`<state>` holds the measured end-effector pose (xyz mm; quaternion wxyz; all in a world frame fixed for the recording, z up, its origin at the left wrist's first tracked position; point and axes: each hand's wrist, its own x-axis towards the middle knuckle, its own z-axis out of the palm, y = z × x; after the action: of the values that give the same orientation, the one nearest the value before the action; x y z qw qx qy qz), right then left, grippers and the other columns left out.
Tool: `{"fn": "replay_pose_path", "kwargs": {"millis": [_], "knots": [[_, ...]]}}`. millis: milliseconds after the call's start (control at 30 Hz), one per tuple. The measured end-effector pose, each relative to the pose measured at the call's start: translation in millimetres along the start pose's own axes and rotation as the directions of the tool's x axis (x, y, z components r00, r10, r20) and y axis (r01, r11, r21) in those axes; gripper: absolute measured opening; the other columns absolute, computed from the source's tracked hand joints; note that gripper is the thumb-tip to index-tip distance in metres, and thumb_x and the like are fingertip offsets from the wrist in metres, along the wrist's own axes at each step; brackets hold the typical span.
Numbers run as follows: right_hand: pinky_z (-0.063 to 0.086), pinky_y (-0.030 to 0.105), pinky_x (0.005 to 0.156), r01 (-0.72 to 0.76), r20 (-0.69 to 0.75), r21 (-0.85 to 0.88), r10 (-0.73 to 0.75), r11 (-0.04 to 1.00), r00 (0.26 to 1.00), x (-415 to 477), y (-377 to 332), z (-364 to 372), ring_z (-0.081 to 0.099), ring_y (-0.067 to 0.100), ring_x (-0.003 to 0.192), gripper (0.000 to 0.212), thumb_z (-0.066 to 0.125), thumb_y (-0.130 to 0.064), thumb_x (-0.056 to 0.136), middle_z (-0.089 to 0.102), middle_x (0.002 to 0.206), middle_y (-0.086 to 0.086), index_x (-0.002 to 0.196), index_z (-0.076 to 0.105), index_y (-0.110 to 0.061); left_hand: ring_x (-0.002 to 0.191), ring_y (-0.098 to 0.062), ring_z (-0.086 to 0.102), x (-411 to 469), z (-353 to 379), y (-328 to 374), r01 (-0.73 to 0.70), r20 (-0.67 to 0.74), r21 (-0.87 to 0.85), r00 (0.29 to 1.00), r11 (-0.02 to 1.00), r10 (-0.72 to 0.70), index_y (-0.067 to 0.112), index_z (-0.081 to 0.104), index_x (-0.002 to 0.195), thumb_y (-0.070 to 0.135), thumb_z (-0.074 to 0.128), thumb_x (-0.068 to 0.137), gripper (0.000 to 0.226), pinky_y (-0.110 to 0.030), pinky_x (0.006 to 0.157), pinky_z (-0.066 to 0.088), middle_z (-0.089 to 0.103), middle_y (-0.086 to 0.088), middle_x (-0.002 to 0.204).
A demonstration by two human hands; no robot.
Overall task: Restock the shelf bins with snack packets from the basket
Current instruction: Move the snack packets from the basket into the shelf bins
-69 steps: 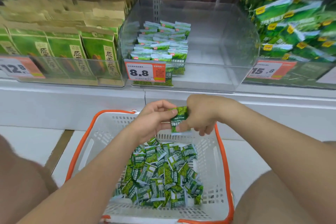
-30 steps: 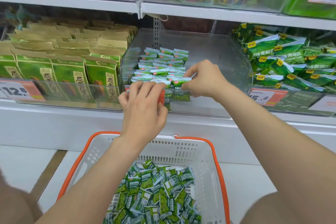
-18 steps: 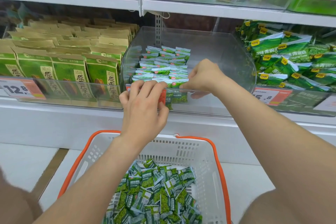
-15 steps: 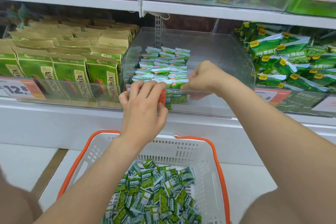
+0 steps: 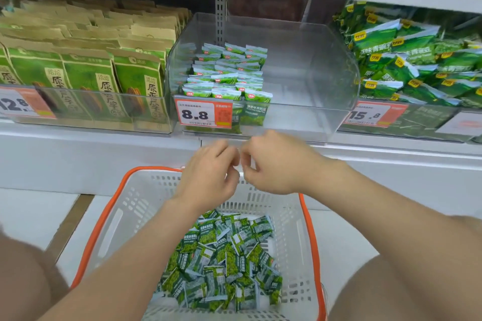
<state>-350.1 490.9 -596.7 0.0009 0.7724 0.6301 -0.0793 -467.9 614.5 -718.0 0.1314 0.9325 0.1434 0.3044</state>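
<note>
A clear plastic shelf bin (image 5: pixel 307 65) holds neat rows of small green snack packets (image 5: pixel 227 75) in its left half; its right half is bare. Below it, a white basket with an orange rim (image 5: pixel 122 206) holds a loose pile of several green packets (image 5: pixel 224 255). My left hand (image 5: pixel 208 177) and my right hand (image 5: pixel 273 164) hover side by side above the basket's far rim, below the bin. The fingers of both are loosely curled and hold nothing.
A red price tag reading 8.8 (image 5: pixel 203 113) sits on the bin's front. Brown-topped green bags (image 5: pixel 86 68) fill the bin to the left. Larger green bags (image 5: pixel 417 60) fill the bin to the right. A white shelf ledge (image 5: pixel 78 154) runs below the bins.
Both hands have come down from the bin's front edge to just above the basket. The packet my right hand was placing now stands in the front row.
</note>
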Motion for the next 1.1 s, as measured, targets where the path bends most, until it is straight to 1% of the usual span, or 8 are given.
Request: {"fn": "replay_pose_path", "kwargs": {"millis": [100,300,400,467,567,767,967,1100], "knots": [[0.057,0.04,0.076,0.068,0.29,-0.093,-0.038,0.993,0.956,-5,-3,36,0.064,0.031,0.093,0.019,0.054,-0.025,0.095,0.062,0.101,0.004,0.108,0.067,-0.024,0.08,-0.023,0.065,-34,28,-13,0.163,0.438,0.047,0.883,0.985,-0.167,0.032,0.06,0.094,0.029,0.051,0.086,0.012,-0.035,0.064,0.05,0.067,0.009,0.087],[0.049,0.035,0.057,0.153,0.568,-0.155,-0.038,0.976,0.822,-1,-11,90,0.059,0.022,0.071,0.009,0.053,-0.014,0.099,0.056,0.089,0.004,0.091,0.057,-0.015,0.077,-0.021,0.064,-100,81,-25,0.225,0.868,0.1,0.456,0.969,-0.195,0.025,0.064,0.091,0.03,0.049,0.096,0.017,-0.041,0.075,0.058,0.07,0.001,0.086],[0.04,0.032,0.051,0.2,0.578,-0.186,-0.058,0.962,0.814,3,-18,95,0.051,0.019,0.065,0.011,0.05,-0.007,0.099,0.05,0.086,0.003,0.091,0.051,-0.014,0.103,-0.025,0.06,-128,98,-36,0.273,0.947,0.197,0.195,0.942,-0.255,0.025,0.061,0.119,0.03,0.052,0.096,0.025,-0.042,0.091,0.053,0.061,-0.01,0.133],[0.04,0.032,0.05,0.238,0.559,-0.177,-0.102,0.955,0.823,7,-25,95,0.049,0.018,0.063,0.009,0.051,-0.005,0.098,0.047,0.085,0.003,0.098,0.053,-0.014,0.134,-0.033,0.047,-141,105,-45,0.257,0.951,0.266,0.085,0.929,-0.296,0.033,0.038,0.154,0.032,0.058,0.092,0.065,-0.051,0.106,0.047,0.033,-0.002,0.158],[0.038,0.031,0.051,0.287,0.519,-0.099,-0.197,0.953,0.832,11,-35,97,0.051,0.018,0.064,0.009,0.051,-0.011,0.102,0.048,0.085,0.003,0.106,0.057,-0.015,0.146,-0.039,0.033,-148,109,-53,0.258,0.952,0.283,0.039,0.924,-0.303,0.038,0.015,0.165,0.026,0.063,0.088,0.091,-0.057,0.113,0.043,0.016,0.003,0.168],[0.039,0.032,0.051,0.307,0.526,-0.106,-0.209,0.946,0.825,20,-38,99,0.048,0.018,0.061,0.016,0.051,-0.005,0.1,0.047,0.084,0.003,0.09,0.047,-0.017,0.109,-0.025,0.056,-157,121,-64,0.317,0.946,0.28,0.069,0.906,-0.316,0.024,0.041,0.147,0.007,0.069,0.087,0.068,-0.043,0.09,0.055,0.051,-0.002,0.122],[0.039,0.032,0.051,0.285,0.524,-0.127,-0.18,0.95,0.832,26,-33,100,0.05,0.018,0.064,0.016,0.05,-0.008,0.101,0.042,0.083,0.001,0.092,0.045,-0.019,0.122,-0.033,0.057,-167,120,-59,0.198,0.932,0.362,-0.061,0.911,-0.357,0.019,0.039,0.148,0.016,0.088,0.083,0.082,-0.042,0.099,0.054,0.03,-0.011,0.15],[0.039,0.032,0.051,0.286,0.54,-0.129,-0.175,0.949,0.823,25,-32,106,0.054,0.019,0.065,0.009,0.051,-0.008,0.101,0.045,0.085,0.002,0.102,0.055,-0.016,0.124,-0.031,0.057,-172,117,-57,0.147,0.931,0.364,-0.062,0.92,-0.358,0.013,0.037,0.149,0.014,0.088,0.083,0.083,-0.037,0.1,0.053,0.049,-0.011,0.144]]}}
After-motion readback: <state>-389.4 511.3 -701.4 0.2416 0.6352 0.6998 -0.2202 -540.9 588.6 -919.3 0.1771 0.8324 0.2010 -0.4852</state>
